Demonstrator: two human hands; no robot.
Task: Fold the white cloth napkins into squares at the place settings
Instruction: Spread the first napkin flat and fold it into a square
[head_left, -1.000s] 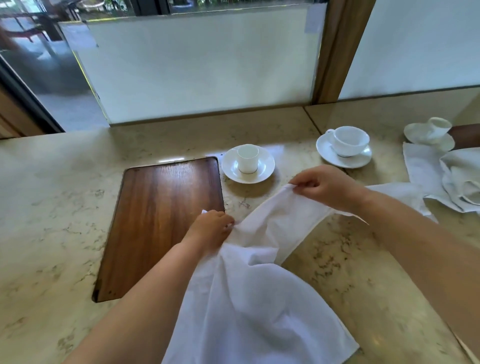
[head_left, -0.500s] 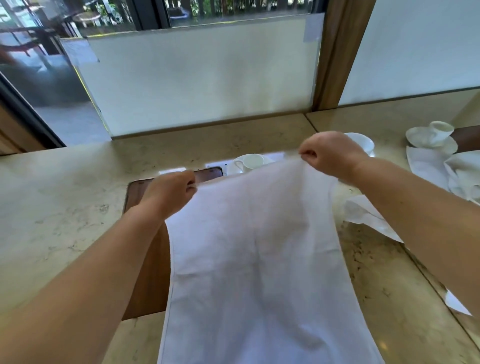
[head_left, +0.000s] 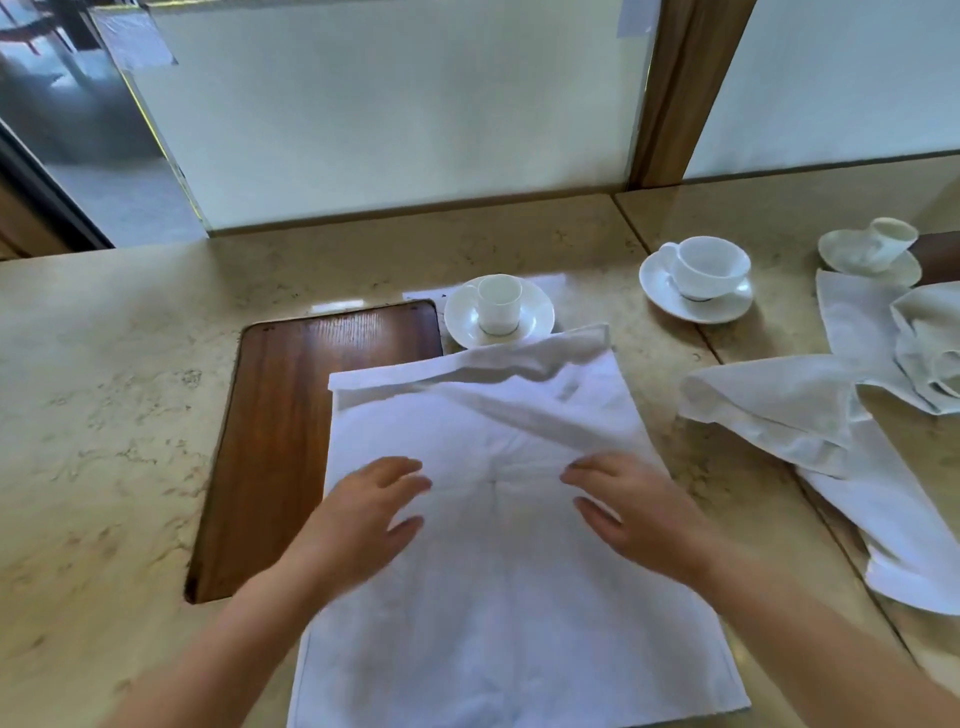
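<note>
A white cloth napkin (head_left: 498, 597) lies spread on the marble table, partly over the wooden inlay (head_left: 291, 415). Its far edge is turned over in a loose, rumpled fold. My left hand (head_left: 363, 514) lies flat on the napkin's left middle with fingers spread. My right hand (head_left: 634, 509) lies flat on the right middle, fingers straight. Both hands press the cloth and hold nothing. Other white napkins (head_left: 810, 421) lie crumpled at the right.
A small cup on a saucer (head_left: 498, 312) stands just beyond the napkin's far edge. A wider cup and saucer (head_left: 698, 278) sits to the right, and a tipped cup on a saucer (head_left: 872, 249) is at far right. A frosted window panel rises behind the table.
The napkin, held up by its top corners half a second ago, now lies on the table. Both hands have let go and moved down onto its middle, flat.
</note>
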